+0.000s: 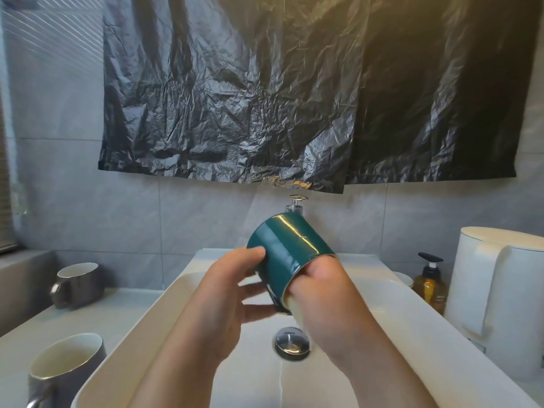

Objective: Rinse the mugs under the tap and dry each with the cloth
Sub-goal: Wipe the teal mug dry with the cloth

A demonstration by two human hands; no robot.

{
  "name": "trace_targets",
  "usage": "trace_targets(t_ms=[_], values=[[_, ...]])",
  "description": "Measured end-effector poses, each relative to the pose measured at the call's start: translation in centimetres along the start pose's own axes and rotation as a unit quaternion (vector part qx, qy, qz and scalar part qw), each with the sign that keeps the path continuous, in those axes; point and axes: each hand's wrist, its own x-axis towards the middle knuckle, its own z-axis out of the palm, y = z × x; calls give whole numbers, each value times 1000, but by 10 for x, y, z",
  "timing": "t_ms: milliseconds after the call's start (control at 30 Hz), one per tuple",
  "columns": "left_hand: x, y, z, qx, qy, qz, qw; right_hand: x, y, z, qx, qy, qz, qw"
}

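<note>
Tilting at frame centre above the white ceramic basin [132,334], the glossy teal mug [290,248] aims its mouth lower right; left hand [232,293] curls round its wall, right hand [323,293] sinks its fingers inside, grip hidden.

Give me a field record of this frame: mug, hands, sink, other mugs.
held mug: green mug, tilted over sink, mouth toward the person
left hand: grips mug's outside
right hand: fingers inside mug, hidden
waiting: far grey mug and near grey mug, left counter
tap: behind mug
right side: soap bottle
</note>
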Motion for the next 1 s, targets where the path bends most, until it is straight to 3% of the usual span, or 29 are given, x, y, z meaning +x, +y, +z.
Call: trace_targets(t_ms=[100,200,300,367,433,500,533,567,633,733,800,900,1000], values=[[0,4,3,-21,11,-49,999,-6,5,11,-194,-96,-61,974],[2,6,6,-72,33,-48,996,-7,7,18,-218,-76,-80,970],[2,5,11,-118,45,-26,992,-9,-2,17,-62,-71,-49,994],[2,3,14,-156,42,-20,987,-7,-9,17,132,-103,-26,986],[4,-1,16,-186,29,-22,982,-2,-8,19,374,-136,36,917],[5,-3,14,-214,28,-29,976,2,-9,24,532,-144,98,829],[6,-3,13,-224,31,-34,973,2,-10,27,558,-141,108,810],[6,-3,14,-231,34,-37,972,2,-9,29,556,-129,106,815],[3,0,15,-230,37,-35,972,-2,-11,31,480,-93,81,869],[3,2,15,-198,45,-11,979,-8,-12,27,164,-40,36,985],[4,3,14,-183,50,2,982,-8,-8,25,-15,-14,17,1000],[7,1,12,-168,62,9,984,-3,4,23,-184,-25,-47,982],[8,-4,12,-155,65,5,986,0,10,22,-137,-21,-30,990]])
